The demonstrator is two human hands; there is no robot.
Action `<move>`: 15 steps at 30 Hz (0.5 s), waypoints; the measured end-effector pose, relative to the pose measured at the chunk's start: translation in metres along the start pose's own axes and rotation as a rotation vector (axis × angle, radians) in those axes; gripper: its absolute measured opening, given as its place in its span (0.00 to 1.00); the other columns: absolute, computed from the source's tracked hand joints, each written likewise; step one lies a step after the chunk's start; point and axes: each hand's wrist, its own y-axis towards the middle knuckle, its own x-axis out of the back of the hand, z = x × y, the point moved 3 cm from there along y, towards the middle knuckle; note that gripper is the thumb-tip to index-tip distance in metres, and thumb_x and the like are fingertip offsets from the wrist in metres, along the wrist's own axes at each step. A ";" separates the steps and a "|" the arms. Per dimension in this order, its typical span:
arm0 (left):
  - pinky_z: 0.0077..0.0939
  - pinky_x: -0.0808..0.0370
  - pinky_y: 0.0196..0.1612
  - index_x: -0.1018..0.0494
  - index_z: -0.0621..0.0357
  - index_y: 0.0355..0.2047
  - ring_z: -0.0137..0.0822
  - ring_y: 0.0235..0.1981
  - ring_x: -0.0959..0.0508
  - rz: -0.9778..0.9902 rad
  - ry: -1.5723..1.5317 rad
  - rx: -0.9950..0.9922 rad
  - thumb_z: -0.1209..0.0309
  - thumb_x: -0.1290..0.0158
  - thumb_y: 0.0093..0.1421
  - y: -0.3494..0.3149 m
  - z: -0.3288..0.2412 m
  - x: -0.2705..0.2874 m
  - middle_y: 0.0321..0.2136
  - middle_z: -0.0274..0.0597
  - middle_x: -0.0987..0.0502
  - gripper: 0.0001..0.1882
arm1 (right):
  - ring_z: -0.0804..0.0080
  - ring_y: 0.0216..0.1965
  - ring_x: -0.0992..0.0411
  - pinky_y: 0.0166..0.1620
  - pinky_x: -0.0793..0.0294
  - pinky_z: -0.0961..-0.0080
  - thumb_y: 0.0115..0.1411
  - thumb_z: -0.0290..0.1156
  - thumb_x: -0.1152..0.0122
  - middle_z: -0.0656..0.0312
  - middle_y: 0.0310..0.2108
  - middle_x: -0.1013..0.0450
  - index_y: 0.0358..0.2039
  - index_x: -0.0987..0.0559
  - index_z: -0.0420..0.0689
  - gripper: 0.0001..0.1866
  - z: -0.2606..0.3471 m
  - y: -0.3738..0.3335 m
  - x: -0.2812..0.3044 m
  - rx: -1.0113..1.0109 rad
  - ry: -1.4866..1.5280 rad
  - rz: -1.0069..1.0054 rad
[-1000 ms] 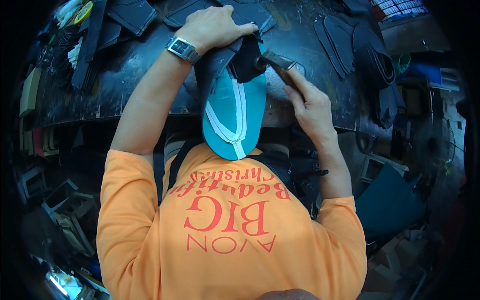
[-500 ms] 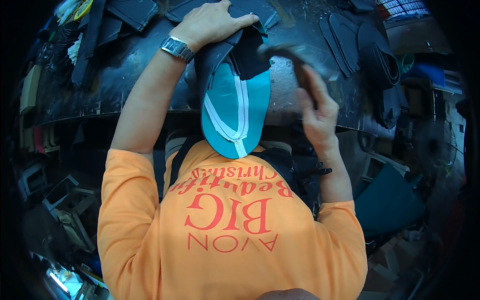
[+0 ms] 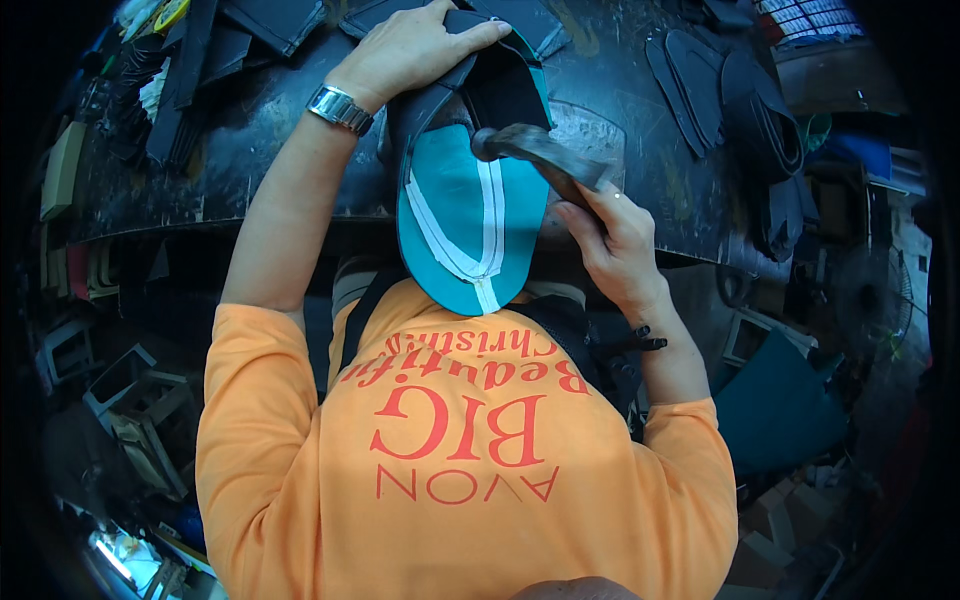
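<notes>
A teal-lined black piece, curved like a boot upper, hangs over the table's near edge toward my shirt. White tape strips run along its teal inside and meet near the rounded lower end. My left hand grips its far end, thumb stretched along the rim; the other fingertips are partly hidden. In my closed right hand is a hammer, slightly blurred. The hammer's rounded head is over the teal lining, beside the upper end of the tape; whether it touches cannot be told.
Beneath the work is a dark, worn table with a grey metal plate by the hammer. Black cut pieces and a black roll lie right, more black strips left. A fan stands at far right.
My right hand has swung the hammer left and nearer to me, over the teal lining. My left hand keeps its hold, shifting slightly left with the piece.
</notes>
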 end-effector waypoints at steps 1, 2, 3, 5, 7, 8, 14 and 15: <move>0.48 0.27 0.50 0.28 0.58 0.53 0.64 0.47 0.24 -0.001 0.002 -0.016 0.43 0.53 0.64 -0.001 -0.001 0.000 0.44 0.70 0.25 0.31 | 0.58 0.27 0.24 0.31 0.24 0.68 0.60 0.31 0.36 0.56 0.27 0.26 0.57 0.24 0.51 0.23 -0.001 -0.001 0.000 0.003 0.010 -0.021; 0.48 0.27 0.49 0.28 0.53 0.54 0.64 0.46 0.24 -0.004 0.004 -0.034 0.45 0.53 0.65 -0.002 -0.001 0.000 0.44 0.69 0.25 0.28 | 0.57 0.28 0.23 0.32 0.23 0.69 0.60 0.31 0.36 0.56 0.28 0.24 0.57 0.24 0.50 0.23 -0.002 -0.002 0.000 0.020 0.027 -0.044; 0.48 0.27 0.49 0.28 0.51 0.54 0.64 0.45 0.24 -0.021 0.005 0.015 0.46 0.54 0.65 -0.001 0.000 -0.001 0.43 0.69 0.25 0.27 | 0.57 0.30 0.22 0.34 0.23 0.70 0.60 0.30 0.35 0.55 0.30 0.23 0.56 0.24 0.48 0.23 -0.007 -0.001 0.000 -0.030 0.002 -0.042; 0.48 0.27 0.48 0.28 0.47 0.54 0.64 0.45 0.24 -0.051 0.005 0.114 0.47 0.54 0.66 0.000 0.004 -0.003 0.43 0.68 0.25 0.24 | 0.55 0.33 0.21 0.38 0.22 0.71 0.59 0.29 0.35 0.53 0.35 0.21 0.55 0.24 0.45 0.22 -0.014 0.000 -0.001 -0.103 -0.031 -0.035; 0.48 0.27 0.49 0.29 0.52 0.54 0.64 0.46 0.24 -0.024 0.024 0.000 0.45 0.53 0.65 0.001 0.008 -0.006 0.44 0.69 0.25 0.28 | 0.52 0.36 0.21 0.40 0.22 0.67 0.60 0.30 0.36 0.50 0.37 0.21 0.55 0.24 0.47 0.22 -0.016 0.000 0.001 -0.123 0.042 -0.127; 0.48 0.27 0.50 0.29 0.55 0.54 0.63 0.47 0.24 -0.009 0.033 -0.055 0.44 0.53 0.64 0.000 0.011 -0.009 0.44 0.69 0.24 0.30 | 0.51 0.38 0.21 0.41 0.22 0.66 0.60 0.31 0.36 0.49 0.38 0.21 0.55 0.24 0.48 0.21 -0.016 -0.001 0.003 -0.135 0.079 -0.171; 0.35 0.19 0.41 0.28 0.65 0.54 0.48 0.42 0.17 -0.162 -0.214 -0.011 0.33 0.45 0.53 0.003 0.017 -0.002 0.41 0.59 0.19 0.46 | 0.47 0.40 0.22 0.43 0.24 0.61 0.62 0.34 0.39 0.44 0.37 0.22 0.57 0.25 0.54 0.22 -0.039 -0.002 0.024 -0.391 -0.189 -0.087; 0.33 0.19 0.40 0.27 0.65 0.53 0.47 0.42 0.17 -0.183 -0.271 -0.072 0.36 0.41 0.52 0.002 0.007 0.008 0.40 0.59 0.19 0.44 | 0.51 0.41 0.21 0.44 0.24 0.64 0.62 0.33 0.39 0.46 0.37 0.21 0.56 0.24 0.52 0.21 -0.043 -0.006 0.027 -0.389 -0.082 -0.146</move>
